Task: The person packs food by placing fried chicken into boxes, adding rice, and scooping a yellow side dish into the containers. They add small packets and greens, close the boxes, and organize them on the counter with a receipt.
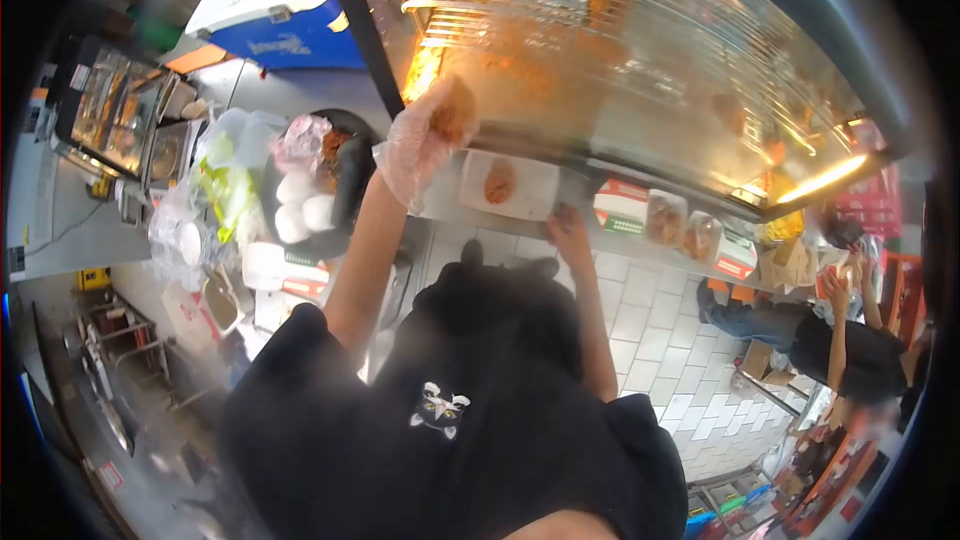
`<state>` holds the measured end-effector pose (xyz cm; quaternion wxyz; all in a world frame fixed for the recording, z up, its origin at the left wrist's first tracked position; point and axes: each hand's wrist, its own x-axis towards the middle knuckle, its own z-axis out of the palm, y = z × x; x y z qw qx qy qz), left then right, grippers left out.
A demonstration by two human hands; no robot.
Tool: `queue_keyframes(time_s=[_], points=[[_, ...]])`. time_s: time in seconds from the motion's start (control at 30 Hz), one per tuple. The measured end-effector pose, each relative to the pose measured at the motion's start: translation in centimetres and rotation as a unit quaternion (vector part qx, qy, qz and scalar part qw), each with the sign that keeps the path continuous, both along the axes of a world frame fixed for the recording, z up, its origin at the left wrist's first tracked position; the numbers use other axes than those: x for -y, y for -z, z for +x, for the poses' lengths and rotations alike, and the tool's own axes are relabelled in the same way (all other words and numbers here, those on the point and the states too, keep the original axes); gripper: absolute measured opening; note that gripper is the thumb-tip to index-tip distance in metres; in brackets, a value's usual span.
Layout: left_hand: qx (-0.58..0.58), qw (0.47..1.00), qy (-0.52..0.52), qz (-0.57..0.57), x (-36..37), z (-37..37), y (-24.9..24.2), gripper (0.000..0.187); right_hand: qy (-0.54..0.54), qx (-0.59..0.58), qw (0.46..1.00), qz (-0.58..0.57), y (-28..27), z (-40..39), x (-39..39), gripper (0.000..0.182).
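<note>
The lit case (640, 90), cut off above, holds blurred contents. By its near edge sits a white tray (535, 185). The gloved left hand (413, 148) is raised, fingers clamped, tips obscured; the right hand (567, 227) is lower, beside the tray, finger spacing impossible to tell. The left grips a browned food piece (456, 118).

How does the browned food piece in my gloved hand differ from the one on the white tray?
The held piece is up in the gloved left hand, while the tray piece lies on the white tray with no hand on it. The held piece looks bigger in view, though nearness to the camera may explain that; the tray piece looks smaller. Both are browned; exact texture is too blurred to compare.
</note>
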<state>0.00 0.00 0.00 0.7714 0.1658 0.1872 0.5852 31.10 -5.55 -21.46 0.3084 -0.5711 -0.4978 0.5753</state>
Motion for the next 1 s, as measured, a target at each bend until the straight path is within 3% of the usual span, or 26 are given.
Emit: queue_keyframes(time_s=[0.03,0.07,0.17,0.2,0.3,0.37,0.43,0.47,0.53,0.57,0.63,0.67,0.73,0.87,1.0], points=[[-0.220,0.973,-0.071,-0.020,-1.4,0.9,-0.6,0.057,-0.003,0.009,1.000,-0.010,0.0,0.3,0.1,0.054],[-0.429,0.891,-0.144,-0.042,-2.1,1.7,-0.7,0.057,-0.010,0.017,1.000,-0.024,-0.1,0.5,0.6,0.051],[-0.430,0.877,-0.203,0.066,-4.0,3.9,-3.0,0.044,0.004,-0.008,1.000,-0.030,-2.2,-0.1,1.1,0.049],[-0.570,0.786,-0.215,0.107,-3.9,4.8,-3.5,0.047,0.006,-0.003,1.000,-0.025,-2.7,0.6,1.0,0.049],[-0.588,0.772,-0.222,0.091,-3.2,6.3,-3.4,0.050,0.017,0.002,0.999,-0.034,-3.1,1.6,1.9,0.047],[-0.579,0.765,-0.245,0.140,-2.8,6.6,-3.3,0.050,0.034,-0.004,0.998,-0.052,-2.7,2.0,2.4,0.045],[-0.678,0.628,-0.309,0.226,-2.0,6.7,-4.7,0.046,0.029,-0.010,0.998,-0.061,-2.6,2.0,2.9,0.044],[-0.678,0.628,-0.311,0.223,-2.1,6.4,-4.2,0.046,0.021,-0.017,0.997,-0.069,-2.5,2.0,3.1,0.044],[-0.578,0.741,-0.292,0.178,-2.1,5.7,-2.6,0.044,0.017,-0.015,0.997,-0.078,-2.3,2.0,3.4,0.043],[-0.577,0.740,-0.298,0.171,-1.6,5.5,-2.6,0.044,0.017,-0.015,0.996,-0.086,-2.6,1.9,3.4,0.043],[-0.398,0.840,-0.347,0.124,0.1,5.5,-2.7,0.043,0.010,-0.003,0.997,-0.083,-3.1,1.8,3.0,0.042],[-0.398,0.838,-0.358,0.105,1.7,4.8,-2.5,0.043,0.005,0.008,0.996,-0.083,-3.0,1.7,3.2,0.042],[-0.602,0.718,-0.333,0.101,3.6,3.6,-2.7,0.044,-0.011,0.013,0.996,-0.092,-3.0,1.4,3.2,0.041],[-0.633,0.706,-0.314,0.050,5.8,2.1,0.2,0.044,-0.038,0.015,0.994,-0.102,-3.2,0.7,3.2,0.042],[-0.528,0.783,-0.327,0.029,7.4,1.7,1.7,0.043,-0.053,0.021,0.993,-0.104,-3.1,0.4,3.2,0.043]])
